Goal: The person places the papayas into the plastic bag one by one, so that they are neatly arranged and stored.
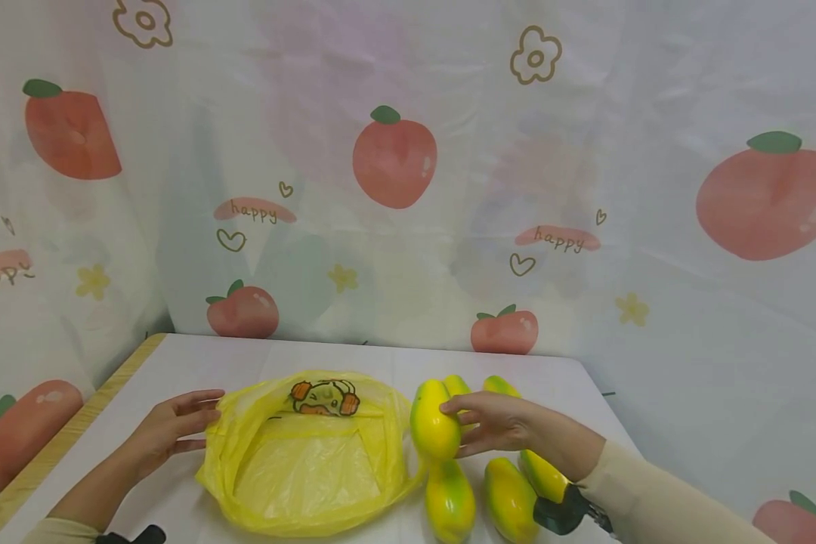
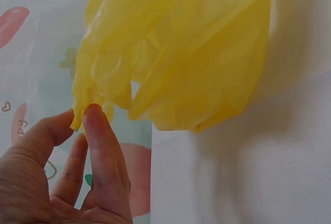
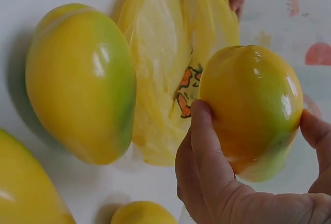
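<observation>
A yellow plastic bag with a cartoon print stands on the table with its mouth spread wide. My left hand pinches the left edge of the bag between thumb and fingers, as the left wrist view shows close up. To the right of the bag, my right hand grips a glossy yellow-green papaya, raised above the table with thumb and fingers at its sides. Other papayas lie below and behind that hand; one looks large in the right wrist view. The right forearm partly hides some of them.
The white table has a wooden strip along its left edge. Behind it hangs a pale cloth printed with fruit and flowers. Two more papayas lie close to the right wrist's black strap.
</observation>
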